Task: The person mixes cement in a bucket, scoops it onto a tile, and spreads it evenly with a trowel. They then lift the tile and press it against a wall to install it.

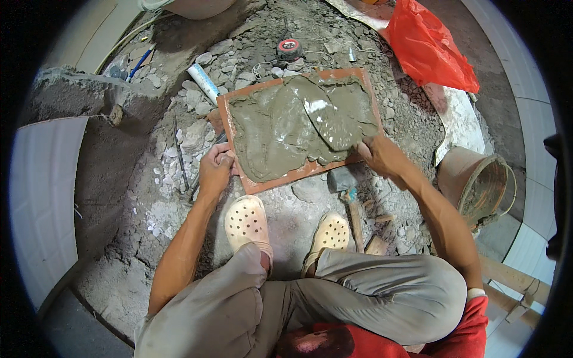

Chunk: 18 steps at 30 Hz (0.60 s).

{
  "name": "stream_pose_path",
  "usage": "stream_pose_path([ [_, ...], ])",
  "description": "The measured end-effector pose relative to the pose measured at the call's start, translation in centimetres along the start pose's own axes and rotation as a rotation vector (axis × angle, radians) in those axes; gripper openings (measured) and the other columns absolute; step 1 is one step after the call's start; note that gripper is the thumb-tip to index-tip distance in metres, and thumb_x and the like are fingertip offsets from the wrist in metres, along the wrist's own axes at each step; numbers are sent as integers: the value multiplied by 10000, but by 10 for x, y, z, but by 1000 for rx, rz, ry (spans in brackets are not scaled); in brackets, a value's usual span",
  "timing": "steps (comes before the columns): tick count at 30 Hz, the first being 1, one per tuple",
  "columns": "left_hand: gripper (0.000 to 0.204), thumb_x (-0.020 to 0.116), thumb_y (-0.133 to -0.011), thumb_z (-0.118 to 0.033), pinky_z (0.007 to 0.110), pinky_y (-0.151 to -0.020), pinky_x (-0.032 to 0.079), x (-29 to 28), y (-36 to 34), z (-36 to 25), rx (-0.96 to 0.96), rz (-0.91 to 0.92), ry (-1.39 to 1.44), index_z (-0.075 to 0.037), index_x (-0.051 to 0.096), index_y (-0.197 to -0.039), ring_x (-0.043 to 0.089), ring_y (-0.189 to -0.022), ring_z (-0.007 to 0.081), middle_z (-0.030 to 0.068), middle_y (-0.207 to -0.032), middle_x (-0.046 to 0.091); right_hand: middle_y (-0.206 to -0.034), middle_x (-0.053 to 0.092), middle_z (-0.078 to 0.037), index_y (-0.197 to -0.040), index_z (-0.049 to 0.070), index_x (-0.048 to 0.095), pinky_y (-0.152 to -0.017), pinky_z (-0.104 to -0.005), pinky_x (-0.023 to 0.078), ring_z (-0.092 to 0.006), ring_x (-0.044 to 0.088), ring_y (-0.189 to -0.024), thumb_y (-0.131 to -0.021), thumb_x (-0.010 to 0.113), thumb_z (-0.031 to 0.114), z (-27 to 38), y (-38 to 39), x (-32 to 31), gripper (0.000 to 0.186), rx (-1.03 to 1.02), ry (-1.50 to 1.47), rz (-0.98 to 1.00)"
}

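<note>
A reddish-brown tile (285,178) lies in front of my feet, spread with thick wet grey mortar (262,128) that leaves a narrow bare border. With its fingers closed on the tile's left edge, my left hand (216,170) grips near the lower left corner. My right hand (382,156) is closed at the right side, holding a trowel whose handle is mostly hidden in the fist. The trowel's blade (331,122) rests flat on the mortar's right half, coated with the same grey mix.
Broken rubble surrounds the tile. A hammer (354,218) lies just below it, a bucket (462,173) tips on its side at right. Beyond are a red plastic bag (427,48), a tape measure (289,49) and a white-blue tube (203,83). A broken ledge (71,89) stands left.
</note>
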<state>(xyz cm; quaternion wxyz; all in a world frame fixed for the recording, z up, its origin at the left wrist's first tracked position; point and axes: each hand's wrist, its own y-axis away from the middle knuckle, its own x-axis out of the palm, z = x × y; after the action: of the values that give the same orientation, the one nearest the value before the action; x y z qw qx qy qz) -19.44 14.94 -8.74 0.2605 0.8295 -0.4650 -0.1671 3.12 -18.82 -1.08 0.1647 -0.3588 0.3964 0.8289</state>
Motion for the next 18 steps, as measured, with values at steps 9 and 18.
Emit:
stream_pose_path([
  [9,287,637,-994,-198,253,-688,559,-9,-7,10,4,19,-92,-27,655,-1223,602,-770,83,9,-926,648,-693,593,-250,-876,-39,661,-669,-508,471,-417,602,-662,-987,578,406,-22,166,-56,466,344,-46,-65],
  [18,261,551,-1050,-199,263,-658,523,43,28,-177,272,413,-817,8,615,-1194,614,-775,109,49,-938,665,-798,624,-121,-955,11,632,-643,-406,483,-259,599,-695,-988,583,312,-56,427,-137,307,760,26,-614],
])
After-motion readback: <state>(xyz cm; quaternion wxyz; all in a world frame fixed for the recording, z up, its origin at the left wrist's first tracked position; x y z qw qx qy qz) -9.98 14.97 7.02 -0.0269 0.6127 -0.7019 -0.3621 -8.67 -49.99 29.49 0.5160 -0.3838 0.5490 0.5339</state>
